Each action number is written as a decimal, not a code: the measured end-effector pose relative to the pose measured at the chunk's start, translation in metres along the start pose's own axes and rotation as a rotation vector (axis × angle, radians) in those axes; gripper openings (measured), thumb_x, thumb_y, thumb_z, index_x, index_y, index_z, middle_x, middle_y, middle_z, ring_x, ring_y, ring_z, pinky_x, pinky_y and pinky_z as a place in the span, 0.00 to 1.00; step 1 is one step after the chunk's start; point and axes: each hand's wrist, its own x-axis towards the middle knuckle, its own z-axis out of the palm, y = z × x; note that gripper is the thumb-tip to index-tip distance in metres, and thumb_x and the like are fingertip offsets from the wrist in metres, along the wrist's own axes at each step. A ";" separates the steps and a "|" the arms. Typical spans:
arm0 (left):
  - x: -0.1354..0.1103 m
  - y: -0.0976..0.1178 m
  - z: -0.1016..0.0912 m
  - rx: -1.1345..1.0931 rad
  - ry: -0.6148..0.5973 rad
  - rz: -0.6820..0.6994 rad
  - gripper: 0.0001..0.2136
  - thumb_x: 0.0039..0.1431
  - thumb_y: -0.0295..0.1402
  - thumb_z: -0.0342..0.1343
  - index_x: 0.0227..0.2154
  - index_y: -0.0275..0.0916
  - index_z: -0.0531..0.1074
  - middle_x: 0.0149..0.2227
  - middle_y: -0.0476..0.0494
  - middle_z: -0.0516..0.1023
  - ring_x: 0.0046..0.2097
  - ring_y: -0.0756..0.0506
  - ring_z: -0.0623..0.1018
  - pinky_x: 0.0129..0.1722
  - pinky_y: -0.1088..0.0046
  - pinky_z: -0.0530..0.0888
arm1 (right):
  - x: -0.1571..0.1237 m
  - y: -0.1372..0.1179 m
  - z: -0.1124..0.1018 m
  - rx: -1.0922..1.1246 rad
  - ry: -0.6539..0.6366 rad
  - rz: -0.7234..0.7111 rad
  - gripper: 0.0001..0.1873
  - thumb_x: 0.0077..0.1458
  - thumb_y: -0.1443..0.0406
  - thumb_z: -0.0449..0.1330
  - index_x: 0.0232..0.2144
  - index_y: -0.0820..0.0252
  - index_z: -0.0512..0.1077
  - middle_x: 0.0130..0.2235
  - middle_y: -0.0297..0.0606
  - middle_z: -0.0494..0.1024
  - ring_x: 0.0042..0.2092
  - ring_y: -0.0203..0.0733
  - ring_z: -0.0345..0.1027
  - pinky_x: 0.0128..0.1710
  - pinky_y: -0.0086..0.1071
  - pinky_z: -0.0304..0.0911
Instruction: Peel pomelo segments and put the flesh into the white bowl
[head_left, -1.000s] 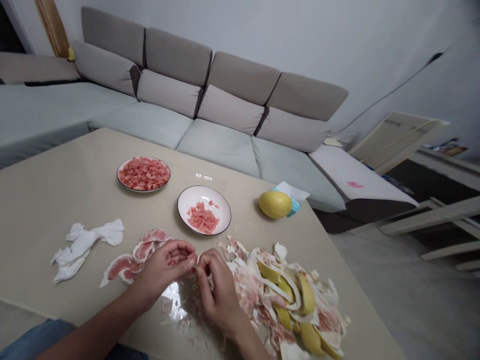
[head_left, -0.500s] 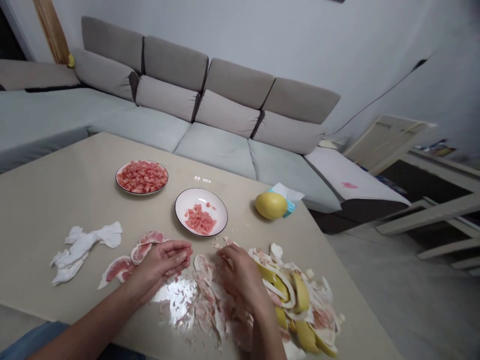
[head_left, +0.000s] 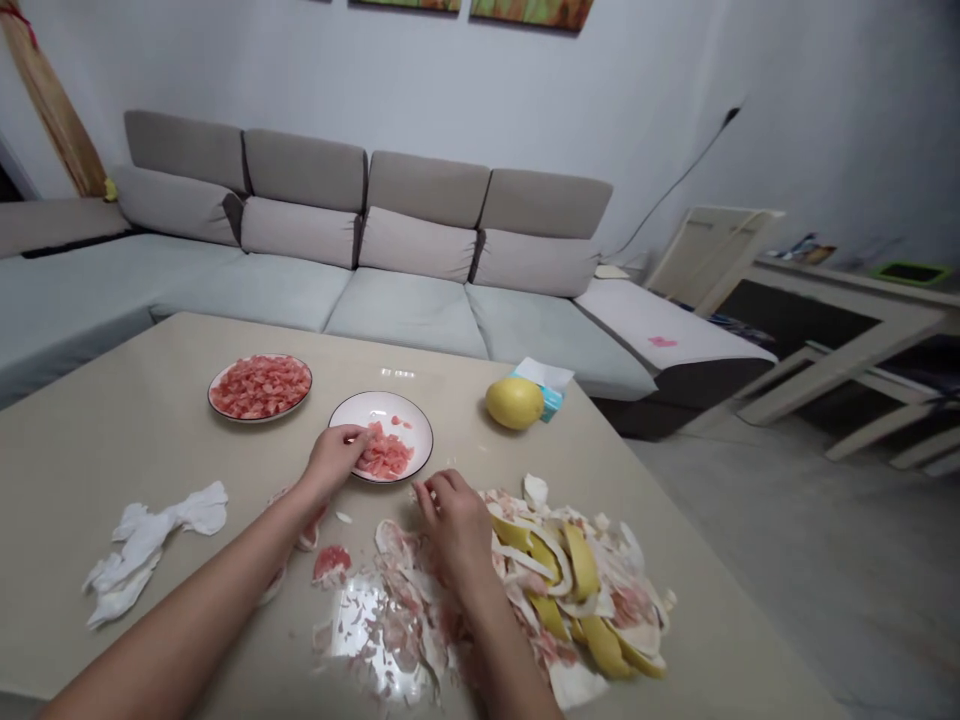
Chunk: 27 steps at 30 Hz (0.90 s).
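My left hand (head_left: 336, 462) reaches over the near left rim of a white, dark-rimmed plate (head_left: 418, 412). Its fingers are pinched on pink pomelo flesh, partly hidden by the fingertips. A small heap of pomelo flesh pieces (head_left: 390, 458) lies on that plate. My right hand (head_left: 456, 522) hovers beside the heap of peel, thumb and fingers closed together; what they hold, if anything, is too small to name. Beneath it are torn pomelo membranes (head_left: 401, 580). A loose pomelo segment (head_left: 331, 563) rests on the table, and further segments are partly hidden behind my left forearm.
On the right lie yellow-and-white pomelo peels (head_left: 581, 565). A whole pomelo (head_left: 514, 402) stands before a blue tissue pack (head_left: 550, 400). Another plate (head_left: 217, 405) carries heaped pomelo flesh. Crumpled white tissue (head_left: 142, 545) lies left on the table (head_left: 180, 430); a sofa (head_left: 420, 310) stands behind.
My left hand has moved forward from above the segments to the plate. My right hand has shifted little. The camera view has tilted, with more wall showing.
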 end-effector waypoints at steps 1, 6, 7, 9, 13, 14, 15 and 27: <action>0.003 0.000 0.000 -0.025 -0.002 -0.013 0.10 0.44 0.36 0.66 0.25 0.32 0.78 0.19 0.48 0.75 0.22 0.51 0.70 0.22 0.78 0.65 | 0.000 0.000 0.001 0.017 0.011 0.011 0.10 0.60 0.66 0.52 0.36 0.60 0.73 0.34 0.41 0.75 0.30 0.39 0.67 0.30 0.30 0.55; -0.007 0.005 -0.006 -0.205 -0.018 -0.106 0.08 0.55 0.34 0.58 0.30 0.32 0.74 0.27 0.43 0.76 0.24 0.53 0.72 0.22 0.81 0.67 | -0.001 -0.001 0.002 0.000 -0.022 0.058 0.13 0.59 0.68 0.51 0.44 0.60 0.72 0.28 0.40 0.77 0.30 0.43 0.69 0.32 0.33 0.59; -0.013 0.006 -0.007 -0.261 -0.029 -0.144 0.08 0.58 0.34 0.56 0.30 0.32 0.73 0.28 0.42 0.76 0.25 0.52 0.73 0.24 0.80 0.70 | -0.001 -0.004 0.001 0.028 -0.028 0.045 0.14 0.58 0.69 0.52 0.44 0.61 0.72 0.30 0.42 0.77 0.32 0.45 0.70 0.34 0.34 0.60; -0.029 0.008 -0.008 -0.452 -0.059 -0.258 0.08 0.61 0.32 0.51 0.32 0.31 0.72 0.30 0.39 0.75 0.28 0.51 0.75 0.26 0.78 0.72 | -0.004 -0.013 -0.003 0.168 -0.023 -0.018 0.17 0.57 0.69 0.54 0.49 0.60 0.69 0.40 0.46 0.77 0.41 0.48 0.70 0.41 0.39 0.62; -0.067 0.005 -0.006 -0.725 -0.050 -0.331 0.09 0.62 0.31 0.49 0.35 0.31 0.71 0.34 0.37 0.76 0.31 0.50 0.76 0.29 0.78 0.74 | -0.017 -0.045 -0.011 0.508 -0.048 -0.141 0.22 0.55 0.65 0.61 0.52 0.53 0.66 0.49 0.44 0.71 0.51 0.48 0.64 0.50 0.44 0.62; -0.075 0.003 -0.005 -0.727 -0.040 -0.330 0.09 0.62 0.31 0.49 0.36 0.31 0.71 0.35 0.38 0.76 0.32 0.49 0.77 0.30 0.78 0.74 | -0.021 -0.053 -0.012 0.556 -0.062 -0.161 0.21 0.53 0.65 0.62 0.50 0.53 0.68 0.48 0.43 0.71 0.50 0.48 0.64 0.50 0.44 0.62; -0.083 0.000 -0.004 -0.722 -0.041 -0.320 0.09 0.62 0.32 0.50 0.37 0.32 0.72 0.36 0.38 0.76 0.34 0.48 0.77 0.33 0.77 0.75 | -0.024 -0.059 -0.012 0.593 -0.074 -0.176 0.19 0.53 0.65 0.63 0.48 0.52 0.70 0.48 0.43 0.71 0.50 0.48 0.64 0.49 0.44 0.62; -0.104 -0.018 -0.042 -0.028 -0.235 -0.084 0.12 0.47 0.33 0.66 0.36 0.38 0.75 0.37 0.42 0.79 0.40 0.43 0.77 0.40 0.72 0.72 | -0.023 -0.065 -0.004 0.987 -0.217 0.128 0.04 0.54 0.65 0.64 0.34 0.55 0.76 0.34 0.36 0.76 0.35 0.39 0.68 0.35 0.31 0.64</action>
